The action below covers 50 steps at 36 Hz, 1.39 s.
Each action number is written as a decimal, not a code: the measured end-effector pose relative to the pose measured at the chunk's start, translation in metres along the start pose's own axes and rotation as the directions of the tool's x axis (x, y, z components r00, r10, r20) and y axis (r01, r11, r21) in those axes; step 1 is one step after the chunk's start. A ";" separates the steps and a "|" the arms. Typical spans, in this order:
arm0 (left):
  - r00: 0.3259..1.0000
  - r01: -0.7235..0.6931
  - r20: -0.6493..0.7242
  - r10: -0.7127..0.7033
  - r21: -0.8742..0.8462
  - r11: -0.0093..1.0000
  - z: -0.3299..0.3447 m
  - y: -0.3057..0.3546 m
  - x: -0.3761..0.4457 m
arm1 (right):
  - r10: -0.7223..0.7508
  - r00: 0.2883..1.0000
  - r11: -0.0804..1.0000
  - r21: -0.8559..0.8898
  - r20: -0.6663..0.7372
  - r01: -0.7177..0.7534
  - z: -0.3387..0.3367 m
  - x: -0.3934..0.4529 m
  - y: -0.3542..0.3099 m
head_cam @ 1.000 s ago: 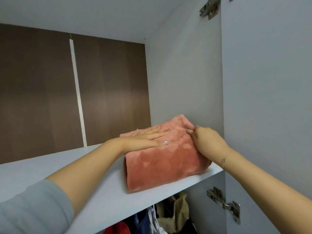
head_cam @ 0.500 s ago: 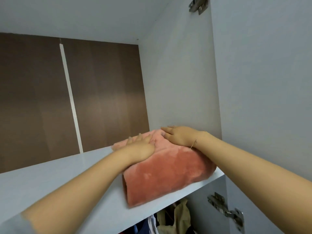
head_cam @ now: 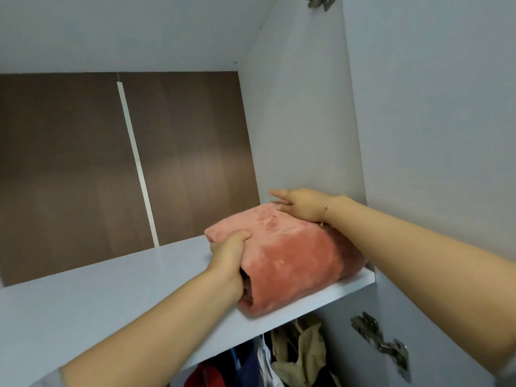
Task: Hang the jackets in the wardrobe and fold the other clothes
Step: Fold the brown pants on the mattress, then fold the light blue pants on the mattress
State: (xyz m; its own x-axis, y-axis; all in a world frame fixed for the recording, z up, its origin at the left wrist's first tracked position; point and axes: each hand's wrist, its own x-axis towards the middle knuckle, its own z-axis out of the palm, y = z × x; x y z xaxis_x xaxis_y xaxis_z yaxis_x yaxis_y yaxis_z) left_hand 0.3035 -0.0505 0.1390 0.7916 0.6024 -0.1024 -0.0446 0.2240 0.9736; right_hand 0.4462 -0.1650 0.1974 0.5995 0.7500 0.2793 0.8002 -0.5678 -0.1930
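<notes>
Two hands (left point(head_cam: 229, 258), right point(head_cam: 300, 203)), one folded garment point(head_cam: 284, 252)

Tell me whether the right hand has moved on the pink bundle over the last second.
Yes. The right hand went from the folded pink garment's near right end up onto its top, then back along the wardrobe side wall.
</notes>
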 end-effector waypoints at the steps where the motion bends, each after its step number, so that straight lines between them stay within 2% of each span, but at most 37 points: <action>1: 1.000 -0.006 -0.008 0.006 -0.010 1.000 0.003 -0.001 -0.001 | -0.033 0.999 0.999 0.004 0.005 0.033 0.002 -0.002 -0.004; 4: 0.999 -0.031 -0.024 0.030 -0.017 0.999 0.002 0.001 -0.005 | -0.095 0.994 0.993 -0.058 0.056 0.099 0.014 -0.009 -0.010; 8: 0.999 -0.038 -0.011 0.038 -0.003 0.999 -0.002 0.004 -0.012 | -0.057 0.997 0.993 -0.100 0.048 0.062 0.019 -0.010 -0.007; 10: 0.999 -0.047 0.001 0.047 -0.006 0.999 -0.003 0.004 -0.019 | -0.078 0.997 0.997 -0.027 0.019 0.079 0.016 -0.016 -0.009; 12: 0.997 -0.083 -0.006 0.083 -0.028 0.996 -0.008 0.004 -0.025 | -0.093 0.994 0.987 0.124 -0.054 0.099 0.012 -0.028 -0.011; 16: 0.957 -0.289 0.001 0.289 0.001 0.957 -0.025 -0.001 -0.052 | -0.071 0.978 0.938 0.321 -0.196 0.132 0.005 -0.065 -0.020; 19: 0.897 -0.442 0.024 0.442 0.055 0.895 -0.035 -0.007 -0.086 | -0.014 0.952 0.833 0.523 -0.306 0.180 0.008 -0.106 -0.036; 22: 0.808 -0.588 0.025 0.588 -0.015 0.809 -0.040 -0.021 -0.127 | 0.085 0.917 0.599 0.756 -0.389 0.265 0.018 -0.162 -0.056; 24: 0.767 -0.629 0.104 0.633 -0.073 0.774 -0.042 -0.036 -0.154 | 0.138 0.906 0.514 0.811 -0.401 0.281 0.030 -0.203 -0.066; 26: 0.749 -0.622 0.190 0.635 -0.130 0.772 -0.045 -0.056 -0.175 | 0.205 0.895 0.482 0.837 -0.395 0.259 0.046 -0.243 -0.071; 29: 0.736 -0.559 0.316 0.599 -0.214 0.801 -0.047 -0.086 -0.202 | 0.361 0.843 0.457 0.863 -0.399 0.213 0.076 -0.303 -0.076; 33: 0.718 -0.361 0.534 0.446 -0.262 0.895 -0.043 -0.132 -0.235 | 0.545 0.760 0.407 0.904 -0.353 0.128 0.114 -0.388 -0.090; 36: 0.656 -0.210 0.696 0.291 -0.203 0.957 -0.034 -0.170 -0.263 | 0.691 0.652 0.380 0.924 -0.312 0.039 0.133 -0.456 -0.105; 40: 0.531 -0.039 0.839 0.118 -0.116 0.993 -0.016 -0.216 -0.314 | 0.840 0.469 0.343 0.937 -0.274 -0.066 0.143 -0.551 -0.129; 45: 0.285 0.112 0.955 -0.083 0.052 0.992 0.016 -0.268 -0.401 | 0.956 0.171 0.262 0.957 -0.240 -0.124 0.153 -0.680 -0.159; 50: 0.050 0.155 0.968 -0.245 0.235 0.960 0.049 -0.317 -0.492 | 0.972 -0.132 0.177 0.973 -0.196 -0.147 0.158 -0.790 -0.191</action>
State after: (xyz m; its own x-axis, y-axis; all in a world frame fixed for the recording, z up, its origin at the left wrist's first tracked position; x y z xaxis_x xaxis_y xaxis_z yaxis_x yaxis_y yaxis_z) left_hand -0.0419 -0.4550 -0.1089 0.6407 -0.7664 -0.0461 0.2232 0.1284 0.9663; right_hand -0.1782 -0.5957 -0.1348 0.6959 -0.7171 -0.0398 0.0669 0.1199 -0.9905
